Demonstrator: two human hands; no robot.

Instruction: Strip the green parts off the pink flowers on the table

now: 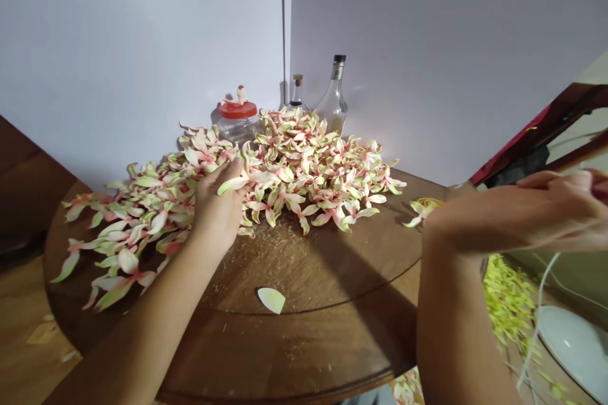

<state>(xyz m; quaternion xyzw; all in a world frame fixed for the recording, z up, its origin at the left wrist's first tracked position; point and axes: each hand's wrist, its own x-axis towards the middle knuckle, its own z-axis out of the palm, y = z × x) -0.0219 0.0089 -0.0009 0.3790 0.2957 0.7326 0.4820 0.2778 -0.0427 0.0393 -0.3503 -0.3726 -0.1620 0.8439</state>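
My left hand (221, 193) is closed at the near edge of a heap of pale pink, white and green flowers (308, 171). A flower (240, 180) with long curling petals is at its fingertips; the hand itself hides part of the grip. Off to the right, past the table's edge, my right hand (536, 209) is raised with its fingers curled and slightly blurred. What those fingers hold, if anything, I cannot make out. Beside the right wrist, a single flower (420, 210) lies on the table. One loose pale petal piece (271, 300) rests near the front.
Behind the heap stand a red-lidded jar (237, 111) with a flower on top, a small corked bottle (297, 92) and a tall glass bottle (335, 101). The round wooden table (285, 354) meets white walls. Yellow pieces (508, 300), a white cable (539, 316) and a white basin (574, 348) are lower right.
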